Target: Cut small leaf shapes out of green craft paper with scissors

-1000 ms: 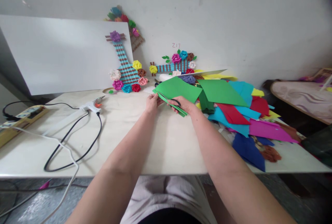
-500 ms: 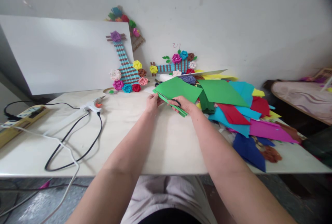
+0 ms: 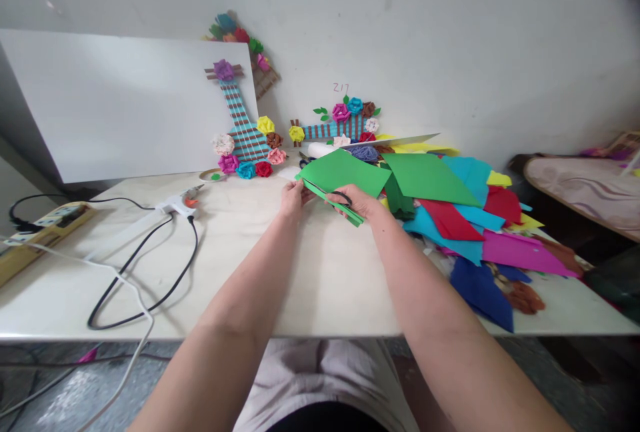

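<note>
My left hand (image 3: 293,197) pinches the near left corner of a green paper sheet (image 3: 345,172) held just above the table. My right hand (image 3: 361,202) is closed round black-handled scissors (image 3: 341,196), whose blades sit along the sheet's near edge. A narrow green strip (image 3: 345,209) hangs off that edge under my right hand. Both forearms reach forward from the bottom of the view.
A heap of coloured paper sheets (image 3: 465,219) covers the table's right side. Paper-flower guitar crafts (image 3: 243,132) lean on the wall beside a white board (image 3: 125,109). A glue gun (image 3: 175,204) with a black cord (image 3: 145,272) lies left, near a power strip (image 3: 40,222).
My right hand with the scissors has shifted slightly to the right along the sheet's edge. The left hand holds still.
</note>
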`<state>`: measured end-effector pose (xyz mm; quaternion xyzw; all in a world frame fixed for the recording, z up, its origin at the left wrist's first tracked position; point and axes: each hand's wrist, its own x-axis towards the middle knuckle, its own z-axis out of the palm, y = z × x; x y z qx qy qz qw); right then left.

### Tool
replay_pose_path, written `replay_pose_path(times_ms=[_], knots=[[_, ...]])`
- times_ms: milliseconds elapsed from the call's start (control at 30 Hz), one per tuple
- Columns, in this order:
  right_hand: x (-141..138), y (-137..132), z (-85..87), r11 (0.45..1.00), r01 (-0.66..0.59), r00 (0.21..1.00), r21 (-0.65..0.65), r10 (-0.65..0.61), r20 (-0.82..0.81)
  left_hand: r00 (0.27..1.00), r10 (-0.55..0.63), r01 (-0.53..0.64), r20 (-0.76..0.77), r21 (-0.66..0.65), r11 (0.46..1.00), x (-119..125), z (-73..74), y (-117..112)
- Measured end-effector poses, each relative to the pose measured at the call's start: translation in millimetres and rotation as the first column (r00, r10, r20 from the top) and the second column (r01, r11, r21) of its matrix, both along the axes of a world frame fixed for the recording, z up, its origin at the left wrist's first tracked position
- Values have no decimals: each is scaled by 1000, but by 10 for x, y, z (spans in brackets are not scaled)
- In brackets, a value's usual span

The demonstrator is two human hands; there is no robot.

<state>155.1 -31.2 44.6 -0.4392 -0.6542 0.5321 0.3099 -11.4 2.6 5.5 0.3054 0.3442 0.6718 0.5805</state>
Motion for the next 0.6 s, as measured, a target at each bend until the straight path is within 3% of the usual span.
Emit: replay_pose_path(times_ms=[600], knots=[[-17, 57, -51, 1000, -21, 1000, -15, 21, -3, 999, -10, 10, -32, 23, 1000, 72, -8, -34]])
